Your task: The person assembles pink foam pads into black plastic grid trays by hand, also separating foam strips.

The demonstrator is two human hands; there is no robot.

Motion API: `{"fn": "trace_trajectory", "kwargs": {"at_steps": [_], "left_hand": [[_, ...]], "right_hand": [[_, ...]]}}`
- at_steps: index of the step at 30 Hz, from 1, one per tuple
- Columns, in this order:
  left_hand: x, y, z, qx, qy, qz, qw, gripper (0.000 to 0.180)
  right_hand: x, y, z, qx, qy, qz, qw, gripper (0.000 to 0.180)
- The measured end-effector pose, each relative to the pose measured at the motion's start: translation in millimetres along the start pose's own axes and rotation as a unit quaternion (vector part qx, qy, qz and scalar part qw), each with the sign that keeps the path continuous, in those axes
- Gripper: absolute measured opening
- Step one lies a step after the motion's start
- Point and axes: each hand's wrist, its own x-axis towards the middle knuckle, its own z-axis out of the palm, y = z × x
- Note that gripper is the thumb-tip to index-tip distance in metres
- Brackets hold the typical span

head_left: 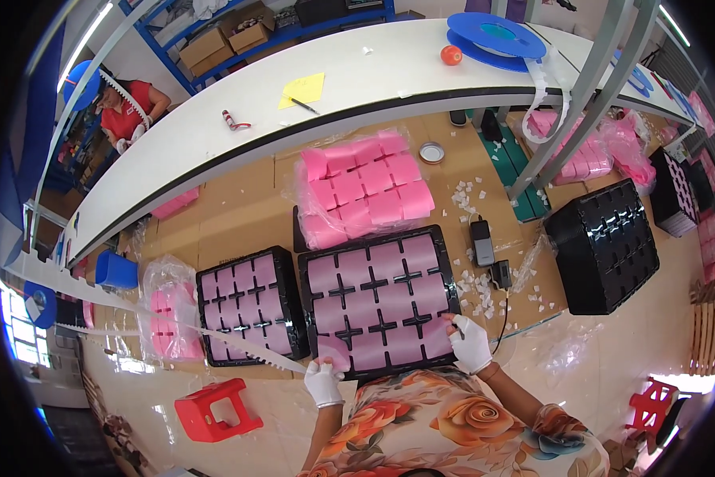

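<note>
In front of me lies a black plastic tray (pixel 382 322) with cross-shaped dividers, lined with rows of mauve-pink sheet. My left hand (pixel 323 385), in a white glove, pinches the near left corner of the nearest mauve sheet (pixel 405 343). At the tray's right edge, my gloved right hand (pixel 470 345) has its fingers closed on that sheet's other end. The fingertips are partly hidden. A similar lined black tray (pixel 250 304) sits to the left. Behind the middle tray is a stack of bright pink pieces (pixel 369 187) in clear plastic.
A long white bench (pixel 190 115) curves across the back, carrying a blue reel (pixel 496 40). Beside the tray sits a black power adapter (pixel 482 242) among white scraps. A stack of black trays (pixel 604 246) stands right, a red stool (pixel 217 409) left. White strip crosses at left.
</note>
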Motion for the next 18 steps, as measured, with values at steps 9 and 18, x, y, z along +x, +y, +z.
{"fn": "trace_trajectory", "kwargs": {"at_steps": [9,18], "left_hand": [[-1,-4,-7,0.211,-0.021,0.095,0.973,0.011],[-28,27,8,0.486,0.090,0.155,0.855,0.036]], "right_hand": [[2,4,-5,-0.207,-0.075,-0.093,0.971,0.023],[6,-19,-14,-0.174,-0.048,-0.074,0.981,0.027]]}}
